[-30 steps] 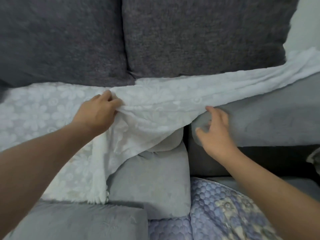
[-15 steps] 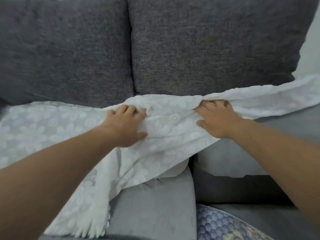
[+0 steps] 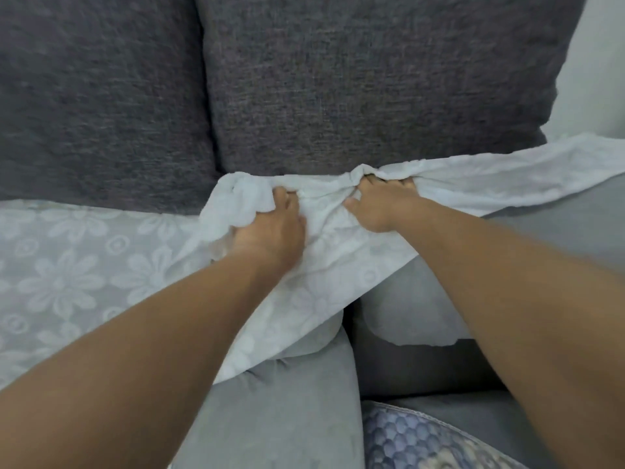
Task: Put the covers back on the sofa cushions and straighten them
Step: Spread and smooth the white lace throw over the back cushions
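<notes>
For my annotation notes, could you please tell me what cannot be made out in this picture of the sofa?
All in the head view:
- Right hand: fingertips buried in a fold of the white cover at the back cushion.
- Left hand: fingers hidden in bunched cover.
- Seat cushion under the cover: its back edge is hidden.
- The cover's right end: cut off by the picture edge.
- Quilted blue fabric: mostly cut off at the bottom.

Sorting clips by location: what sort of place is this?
Most likely a home living room. A sofa with dark grey back cushions and lighter grey seat cushions, a white floral cover spread over the seat, a plain wall behind.
</notes>
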`<state>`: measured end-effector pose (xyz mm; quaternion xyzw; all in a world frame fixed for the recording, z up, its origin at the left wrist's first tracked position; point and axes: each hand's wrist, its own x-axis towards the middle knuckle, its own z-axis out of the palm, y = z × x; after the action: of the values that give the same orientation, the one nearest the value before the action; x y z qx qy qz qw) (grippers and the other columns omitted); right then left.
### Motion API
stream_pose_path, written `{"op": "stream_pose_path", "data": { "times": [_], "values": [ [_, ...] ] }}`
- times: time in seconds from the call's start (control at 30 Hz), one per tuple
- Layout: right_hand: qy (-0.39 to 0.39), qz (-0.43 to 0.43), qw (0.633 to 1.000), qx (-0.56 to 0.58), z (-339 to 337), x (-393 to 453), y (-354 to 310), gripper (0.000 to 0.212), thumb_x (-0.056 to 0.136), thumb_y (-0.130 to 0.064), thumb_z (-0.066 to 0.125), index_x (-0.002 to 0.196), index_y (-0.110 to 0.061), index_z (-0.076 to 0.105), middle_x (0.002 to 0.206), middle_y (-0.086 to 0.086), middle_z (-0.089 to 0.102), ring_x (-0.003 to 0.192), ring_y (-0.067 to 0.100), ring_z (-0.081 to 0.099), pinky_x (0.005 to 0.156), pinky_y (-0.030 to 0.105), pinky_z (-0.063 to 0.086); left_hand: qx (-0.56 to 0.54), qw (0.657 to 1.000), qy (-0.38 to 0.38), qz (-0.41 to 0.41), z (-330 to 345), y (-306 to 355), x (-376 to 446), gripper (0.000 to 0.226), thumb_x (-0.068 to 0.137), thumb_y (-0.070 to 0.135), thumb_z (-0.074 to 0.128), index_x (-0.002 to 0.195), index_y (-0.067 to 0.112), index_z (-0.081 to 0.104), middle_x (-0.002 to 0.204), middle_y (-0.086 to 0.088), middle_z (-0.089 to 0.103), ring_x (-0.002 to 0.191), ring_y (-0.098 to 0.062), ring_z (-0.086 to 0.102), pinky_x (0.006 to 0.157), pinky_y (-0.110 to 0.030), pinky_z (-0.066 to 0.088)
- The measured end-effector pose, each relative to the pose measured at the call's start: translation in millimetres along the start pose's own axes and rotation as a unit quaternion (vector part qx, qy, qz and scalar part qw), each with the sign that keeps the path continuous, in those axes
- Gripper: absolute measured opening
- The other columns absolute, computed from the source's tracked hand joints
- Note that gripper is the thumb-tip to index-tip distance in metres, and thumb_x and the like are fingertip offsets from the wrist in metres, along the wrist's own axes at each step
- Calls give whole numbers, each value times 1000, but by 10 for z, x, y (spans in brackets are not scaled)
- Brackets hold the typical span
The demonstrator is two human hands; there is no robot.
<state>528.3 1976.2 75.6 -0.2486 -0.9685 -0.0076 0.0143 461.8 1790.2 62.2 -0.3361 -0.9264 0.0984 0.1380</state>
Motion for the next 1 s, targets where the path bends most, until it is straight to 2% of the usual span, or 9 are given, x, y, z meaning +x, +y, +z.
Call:
{"op": "stream_pose_path", "data": {
  "times": [0.07, 0.17, 0.3, 0.47, 0.67, 0.73, 0.8, 0.9, 1.0],
  "values": [
    [36, 35, 998, 29, 10, 13, -42, 63, 103, -48, 17, 158, -19, 7, 166, 1, 11, 153, 25, 4, 121, 50, -2, -75, 997, -15, -9, 84, 195, -59, 61, 103, 43, 37, 153, 11, 28, 155, -19, 29, 140, -41, 34, 113, -55, 29],
    [74, -14, 997, -10, 145, -107, -100, 60, 104, -43, 19, 157, -17, 12, 165, 3, 14, 151, 29, 6, 121, 52, -1, -150, 986, -66, -25, 87, 86, 37, 88, 97, 64, 36, 159, 15, -2, 165, -18, -7, 153, -35, 2, 123, -46, 4],
    [80, -125, 988, -37, 241, -407, 315, 58, 102, -49, 26, 156, -31, 15, 166, 1, 8, 152, 25, 3, 122, 49, 0, -219, 963, -131, -90, -44, -69, 417, 92, 94, 73, 32, 159, 21, -9, 165, -8, -20, 153, -33, -6, 123, -48, 1],
    [61, -77, 994, -42, 332, -700, 766, 62, 101, -55, 25, 155, -43, -4, 165, 1, -9, 152, 27, -11, 121, 57, -3, -242, 959, -108, -103, 9, 74, 354, 85, 98, 66, 29, 159, 20, -7, 165, -11, -19, 153, -37, -1, 122, -54, 5],
    [115, -122, 985, 34, 269, -794, 806, 63, 100, -21, 42, 158, -26, 16, 166, 4, 8, 152, 25, 3, 124, 45, -1, -193, 978, 49, -66, 16, 404, -611, 58, 94, 19, 45, 151, 17, 29, 162, -18, 11, 147, -40, 13, 119, -54, 17],
    [217, -156, 963, 33, 376, -1058, 898, 60, 89, -6, 49, 147, -14, 41, 153, 12, 35, 139, 32, 32, 118, 45, 24, -233, 957, 168, 28, 122, 633, -1011, 53, 87, 11, 50, 140, 12, 48, 146, -18, 38, 133, -39, 35, 109, -51, 33],
    [295, -155, 941, 55, 629, -1406, 989, 41, 80, -4, 54, 120, -5, 60, 119, 15, 56, 103, 35, 53, 85, 43, 47, -254, 938, 204, 117, 328, 906, -1311, 41, 83, 11, 52, 123, 11, 61, 120, -13, 52, 107, -35, 49, 87, -48, 43],
    [170, -86, 979, 77, 1406, -2023, 1286, 18, 85, -8, 54, 102, -5, 59, 102, 15, 50, 77, 36, 53, 59, 37, 38, -307, 935, 67, 165, 931, 1587, -1797, 32, 82, 16, 46, 106, 10, 66, 94, -10, 55, 86, -34, 54, 70, -47, 48],
    [-95, 58, 989, 95, 2366, -2742, 1743, 15, 92, -11, 52, 106, -13, 55, 114, 11, 42, 91, 37, 58, 72, 42, 48, -321, 929, -140, 116, 1556, 2265, -2225, 31, 91, 19, 47, 117, 16, 64, 108, -9, 60, 101, -33, 60, 80, -40, 51]
  ]
}}
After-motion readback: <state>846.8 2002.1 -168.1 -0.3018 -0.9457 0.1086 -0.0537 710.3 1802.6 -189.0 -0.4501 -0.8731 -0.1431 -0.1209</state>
